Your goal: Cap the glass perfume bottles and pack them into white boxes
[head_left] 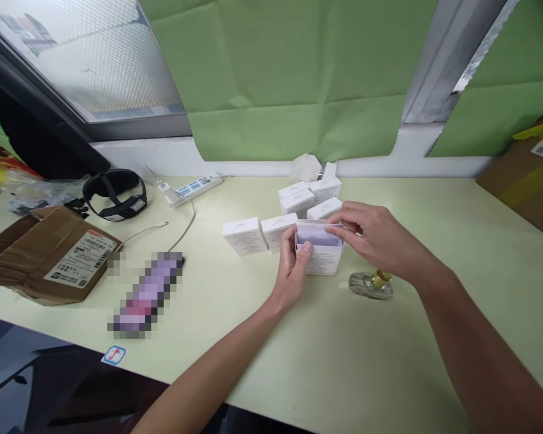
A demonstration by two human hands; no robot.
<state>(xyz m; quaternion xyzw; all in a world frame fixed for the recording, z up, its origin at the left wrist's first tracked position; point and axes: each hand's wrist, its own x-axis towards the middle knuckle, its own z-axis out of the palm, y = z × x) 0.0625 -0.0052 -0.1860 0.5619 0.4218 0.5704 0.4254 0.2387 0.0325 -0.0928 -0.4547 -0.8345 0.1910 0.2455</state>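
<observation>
Pale yellow-green table (pixel 389 374) under a window, green paper on the wall behind. Far left: flattened cardboard box (pixel 49 253), black headset (pixel 115 194), power strip (pixel 194 188). Centre: closed white boxes (pixel 245 235) in a loose cluster. Left hand (pixel 293 271) steadies the open white box (pixel 320 258) standing on the table, thumb on its near wall. Right hand (pixel 375 238) pinches the top flap, fingers closed on it. A small glass bottle (pixel 371 284), apparently gold-capped, lies just right of the box.
</observation>
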